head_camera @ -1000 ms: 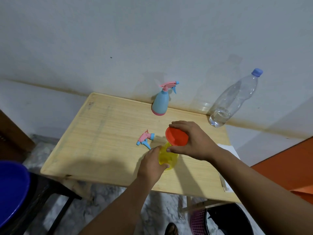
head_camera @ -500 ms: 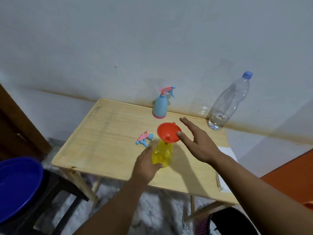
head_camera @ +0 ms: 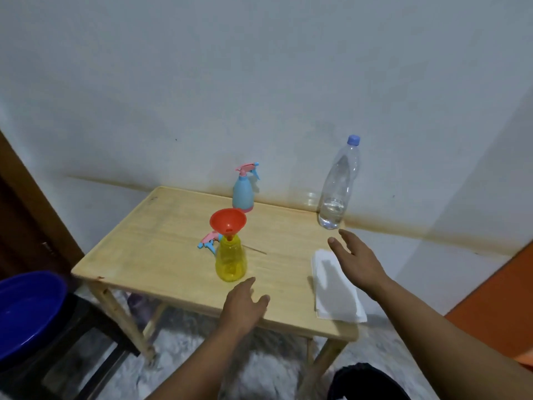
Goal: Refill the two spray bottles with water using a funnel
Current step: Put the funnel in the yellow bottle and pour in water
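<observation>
A yellow spray bottle (head_camera: 230,261) stands uncapped mid-table with a red funnel (head_camera: 227,222) seated in its neck. Its pink-and-blue spray head (head_camera: 208,241) lies on the table just behind it to the left. A blue spray bottle (head_camera: 242,193) with its head on stands at the back edge. A clear water bottle (head_camera: 339,186) with a blue cap, holding a little water, stands at the back right. My left hand (head_camera: 243,304) hovers open just in front of the yellow bottle, not touching it. My right hand (head_camera: 355,257) is open, fingers pointing toward the water bottle, a short gap away.
The wooden table (head_camera: 150,249) stands against a white wall. A white folded cloth (head_camera: 336,293) lies on its right front, partly under my right hand. A blue basin (head_camera: 26,310) sits on a dark stool at the left. A dark bin (head_camera: 369,382) is below right.
My right hand let go of the funnel and moved right toward the water bottle. My left hand released the yellow bottle and drew back. The camera view pulled back.
</observation>
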